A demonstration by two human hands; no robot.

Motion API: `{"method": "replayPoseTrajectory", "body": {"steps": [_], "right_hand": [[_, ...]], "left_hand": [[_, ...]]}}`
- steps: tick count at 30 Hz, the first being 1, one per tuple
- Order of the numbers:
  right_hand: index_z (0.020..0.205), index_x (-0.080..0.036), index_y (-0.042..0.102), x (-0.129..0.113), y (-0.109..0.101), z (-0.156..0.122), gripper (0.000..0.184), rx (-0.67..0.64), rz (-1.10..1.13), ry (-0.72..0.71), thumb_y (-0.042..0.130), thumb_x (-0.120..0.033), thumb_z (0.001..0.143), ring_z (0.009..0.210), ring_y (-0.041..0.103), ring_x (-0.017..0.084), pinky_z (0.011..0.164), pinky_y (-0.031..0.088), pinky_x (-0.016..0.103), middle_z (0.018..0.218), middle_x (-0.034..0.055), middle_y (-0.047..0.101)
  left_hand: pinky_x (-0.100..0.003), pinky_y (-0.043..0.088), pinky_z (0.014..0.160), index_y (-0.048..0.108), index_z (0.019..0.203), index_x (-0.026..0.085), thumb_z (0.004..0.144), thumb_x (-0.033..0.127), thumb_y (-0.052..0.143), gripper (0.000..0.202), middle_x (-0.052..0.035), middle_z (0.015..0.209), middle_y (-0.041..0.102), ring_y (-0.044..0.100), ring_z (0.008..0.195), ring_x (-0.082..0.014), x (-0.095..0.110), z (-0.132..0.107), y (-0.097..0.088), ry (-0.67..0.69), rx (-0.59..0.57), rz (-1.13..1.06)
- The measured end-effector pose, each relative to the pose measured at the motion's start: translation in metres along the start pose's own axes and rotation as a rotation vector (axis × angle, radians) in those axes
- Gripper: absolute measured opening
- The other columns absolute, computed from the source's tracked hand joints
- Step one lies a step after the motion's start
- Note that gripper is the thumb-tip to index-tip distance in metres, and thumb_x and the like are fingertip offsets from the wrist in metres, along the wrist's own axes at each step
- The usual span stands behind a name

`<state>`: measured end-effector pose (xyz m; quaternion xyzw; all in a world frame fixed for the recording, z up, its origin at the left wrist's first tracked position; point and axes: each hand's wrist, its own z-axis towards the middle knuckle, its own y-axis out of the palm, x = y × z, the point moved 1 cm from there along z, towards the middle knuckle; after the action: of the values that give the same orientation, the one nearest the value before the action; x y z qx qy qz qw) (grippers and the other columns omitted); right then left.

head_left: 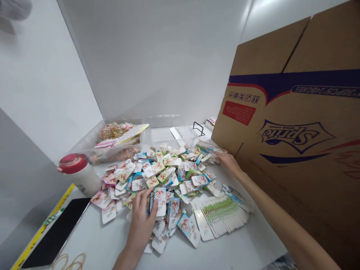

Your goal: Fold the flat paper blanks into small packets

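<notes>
While your left hand (pixel 140 221) sat palm-down at the near side of the pile, its fingers (pixel 146 200) were curled around a bunch of upright printed cards (pixel 161 200), with the thumb alongside: partly closed and holding them. Your right hand (pixel 229 163) was stretched out beside the carton, fingers nearly straight, tips on cards at the far end of the pile. Can't tell if it actually had hold of any. The loose card pile (pixel 168 176) covered the middle of the white table (pixel 92 245), with a neat overlapping row of cards (pixel 222 215) near your right forearm (pixel 281 213). Your left fingers hid part of the cards under them. A Sprite carton (pixel 292 138) stood at right and blocked that side of the view. Its logo was upside down, and "24BOXES" was readable. A red-lidded tumbler (pixel 78 174) stood left of the pile. Behind the pile sat a clear plastic tub (pixel 118 148), its jumbled contents hard to make out. Card print was too small to read.
</notes>
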<state>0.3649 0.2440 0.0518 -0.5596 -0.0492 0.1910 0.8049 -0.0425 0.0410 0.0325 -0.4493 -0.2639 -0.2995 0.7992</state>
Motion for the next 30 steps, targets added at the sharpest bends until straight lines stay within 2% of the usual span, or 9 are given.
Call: {"method": "replayPoseTrajectory", "body": {"steps": [6,14,18,24,30], "right_hand": [[0.106,-0.011,0.066,0.001,-0.011,0.015,0.041,0.214,0.164,0.163,0.033,-0.031,0.095,0.104,0.057,0.023,0.093,0.041,0.032,0.114,0.0146,0.064],[0.099,-0.006,0.068,0.015,-0.02,0.032,0.048,0.419,0.316,0.463,0.029,-0.033,0.089,0.09,0.061,0.025,0.079,0.045,0.033,0.1,0.018,0.068],[0.094,-0.009,0.069,0.021,-0.028,0.027,0.045,0.449,0.345,0.497,0.031,-0.032,0.087,0.089,0.062,0.024,0.078,0.045,0.031,0.098,0.015,0.069],[0.089,-0.015,0.07,0.02,-0.042,0.022,0.035,0.412,0.338,0.46,0.039,-0.029,0.082,0.091,0.063,0.021,0.082,0.044,0.03,0.099,0.0088,0.07],[0.095,-0.017,0.072,0.02,-0.05,0.024,0.032,0.357,0.233,0.472,0.047,-0.022,0.077,0.087,0.061,0.02,0.083,0.044,0.031,0.095,0.0071,0.071]], "left_hand": [[-0.046,0.039,0.099,0.05,0.124,0.023,0.094,0.036,0.042,0.033,-0.0081,0.118,0.05,0.046,0.115,-0.0234,0.0,0.0,0.0,0.001,-0.015,-0.004],[-0.046,0.039,0.099,0.049,0.124,0.024,0.095,0.035,0.042,0.032,-0.0073,0.119,0.05,0.046,0.115,-0.0231,0.0,0.0,-0.001,0.024,-0.013,0.001],[-0.046,0.04,0.098,0.049,0.125,0.025,0.095,0.035,0.042,0.033,-0.0072,0.119,0.049,0.046,0.115,-0.0228,0.0,0.0,0.001,0.01,-0.021,-0.005],[-0.045,0.039,0.098,0.049,0.126,0.025,0.095,0.035,0.042,0.034,-0.0075,0.12,0.048,0.045,0.115,-0.0227,0.0,-0.002,0.003,0.02,-0.028,-0.012],[-0.046,0.039,0.098,0.048,0.127,0.025,0.095,0.035,0.041,0.034,-0.0073,0.12,0.048,0.045,0.115,-0.0229,-0.002,-0.003,0.001,0.009,-0.039,-0.02]]}}
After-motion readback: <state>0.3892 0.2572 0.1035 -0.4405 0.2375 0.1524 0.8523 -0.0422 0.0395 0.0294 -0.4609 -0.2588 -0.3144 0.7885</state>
